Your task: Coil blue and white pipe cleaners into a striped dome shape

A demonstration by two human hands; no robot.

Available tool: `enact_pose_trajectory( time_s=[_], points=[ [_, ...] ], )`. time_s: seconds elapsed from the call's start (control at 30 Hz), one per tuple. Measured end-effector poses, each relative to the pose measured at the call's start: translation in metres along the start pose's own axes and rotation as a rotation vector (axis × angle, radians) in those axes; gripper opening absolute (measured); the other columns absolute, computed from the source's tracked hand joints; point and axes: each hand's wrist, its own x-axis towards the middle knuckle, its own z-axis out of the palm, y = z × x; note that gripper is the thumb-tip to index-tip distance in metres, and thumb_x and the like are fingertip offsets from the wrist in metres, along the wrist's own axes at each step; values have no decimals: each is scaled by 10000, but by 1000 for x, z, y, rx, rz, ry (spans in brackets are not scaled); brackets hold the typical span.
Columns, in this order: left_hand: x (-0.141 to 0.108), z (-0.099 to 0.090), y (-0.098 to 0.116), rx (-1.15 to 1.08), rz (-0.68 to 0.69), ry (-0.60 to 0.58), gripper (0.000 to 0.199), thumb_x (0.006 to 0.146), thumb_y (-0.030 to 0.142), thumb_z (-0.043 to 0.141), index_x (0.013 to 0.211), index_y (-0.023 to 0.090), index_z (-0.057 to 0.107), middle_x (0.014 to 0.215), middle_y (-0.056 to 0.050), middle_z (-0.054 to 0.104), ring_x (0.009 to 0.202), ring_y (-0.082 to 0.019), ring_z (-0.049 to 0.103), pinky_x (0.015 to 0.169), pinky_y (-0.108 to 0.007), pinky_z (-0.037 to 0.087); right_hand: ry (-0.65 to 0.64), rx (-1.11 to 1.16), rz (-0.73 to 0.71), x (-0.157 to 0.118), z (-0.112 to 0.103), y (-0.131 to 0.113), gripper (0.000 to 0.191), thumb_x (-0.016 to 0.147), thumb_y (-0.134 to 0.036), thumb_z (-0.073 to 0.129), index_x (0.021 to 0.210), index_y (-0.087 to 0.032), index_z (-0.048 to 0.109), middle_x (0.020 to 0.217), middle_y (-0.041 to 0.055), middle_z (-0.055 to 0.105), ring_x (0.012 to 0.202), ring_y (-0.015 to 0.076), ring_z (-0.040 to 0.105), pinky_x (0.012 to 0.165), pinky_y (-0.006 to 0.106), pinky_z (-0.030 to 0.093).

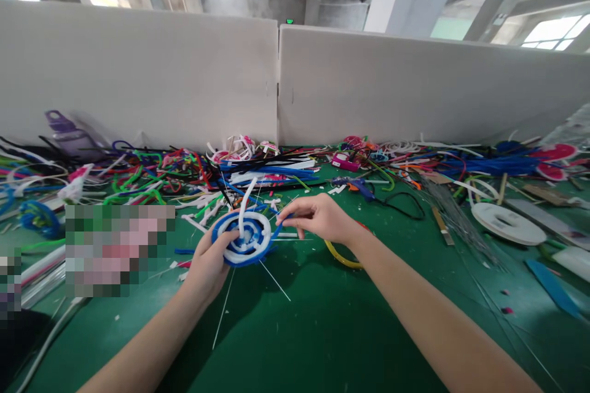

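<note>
My left hand (209,264) grips a round coil of blue and white pipe cleaners (264,238) at its left side, thumb across the front. Thin straight wires stick out from the coil at several angles, and a white pipe cleaner end (247,196) rises from its middle. At the coil's right edge my right hand (318,218) pinches a blue pipe cleaner (277,231) between thumb and fingertips. Beneath my right wrist lies a yellow ring (340,256), partly hidden by the arm.
Heaps of coloured pipe cleaners (175,166) line the back of the green table (322,331), before a pale partition (138,73). A blue glue gun (362,189), white spool (507,224), loose wires (461,221) and blue strip (550,285) lie rightward. A purple bottle (69,135) stands far left.
</note>
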Motion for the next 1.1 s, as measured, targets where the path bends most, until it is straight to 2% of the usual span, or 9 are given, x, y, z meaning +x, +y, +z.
enact_pose_trajectory(
  time_s=[0.17, 0.27, 0.37, 0.47, 0.63, 0.73, 0.83, 0.97, 1.1],
  points=[
    [2, -2, -4, 69, 28, -57, 387, 594, 171, 708, 980, 191, 684, 766, -16, 711, 659, -173, 660, 567, -239, 534, 85, -538, -178, -1, -2, -14, 109, 800, -288, 655, 867, -203, 668, 766, 1, 673, 699, 121, 566, 608, 245, 395],
    [4, -8, -6, 174, 83, -162, 423, 634, 202, 694, 1056, 203, 669, 893, -36, 722, 785, -205, 673, 652, -250, 538, 27, -863, -268, 0, 3, -21, 176, 874, -286, 560, 795, -196, 688, 698, 25, 649, 749, 157, 513, 584, 264, 353],
    [5, -13, -8, 292, 118, -238, 437, 680, 232, 675, 1116, 222, 642, 965, -39, 719, 852, -221, 667, 703, -266, 534, -51, -974, -319, 1, 5, -25, 215, 891, -283, 531, 783, -170, 680, 780, 54, 663, 842, 184, 500, 670, 293, 382],
    [6, -16, -7, 366, 137, -300, 382, 695, 219, 669, 1077, 227, 657, 989, -31, 719, 890, -212, 661, 751, -250, 516, -95, -870, -318, 1, 2, -23, 162, 847, -299, 597, 789, -168, 671, 909, 56, 672, 924, 188, 521, 774, 311, 405],
    [3, -15, -4, 263, 37, -326, 316, 687, 198, 665, 1001, 232, 681, 894, -3, 735, 860, -206, 669, 740, -261, 525, -166, -545, -150, 0, -5, -23, 115, 819, -285, 633, 775, -183, 663, 1043, 45, 675, 979, 173, 578, 815, 288, 429],
    [0, -12, -1, 193, -53, -296, 296, 641, 168, 680, 932, 219, 698, 759, 13, 732, 706, -183, 674, 650, -255, 540, -228, -374, -83, -1, -6, -26, 89, 815, -269, 636, 796, -186, 662, 1020, 38, 686, 920, 159, 613, 806, 281, 436],
    [-2, -11, 4, 172, -114, -313, 279, 623, 157, 682, 896, 210, 702, 714, 11, 728, 607, -162, 658, 605, -253, 542, -277, -274, -35, -2, -7, -26, 86, 799, -271, 649, 789, -189, 672, 998, 29, 691, 910, 160, 617, 797, 279, 436],
    [-3, -11, 6, 189, -150, -396, 337, 624, 139, 675, 952, 216, 689, 763, -3, 738, 615, -160, 662, 611, -250, 543, -307, -226, 12, -2, -9, -24, 98, 758, -276, 684, 759, -178, 689, 946, 36, 699, 871, 155, 621, 783, 269, 444],
    [-4, -12, 5, 232, -166, -383, 322, 620, 132, 674, 935, 203, 686, 759, -11, 738, 631, -165, 668, 614, -244, 542, -325, -240, 12, -1, -7, -24, 96, 767, -258, 672, 776, -166, 696, 846, 30, 706, 764, 132, 623, 711, 250, 448]
  ],
)
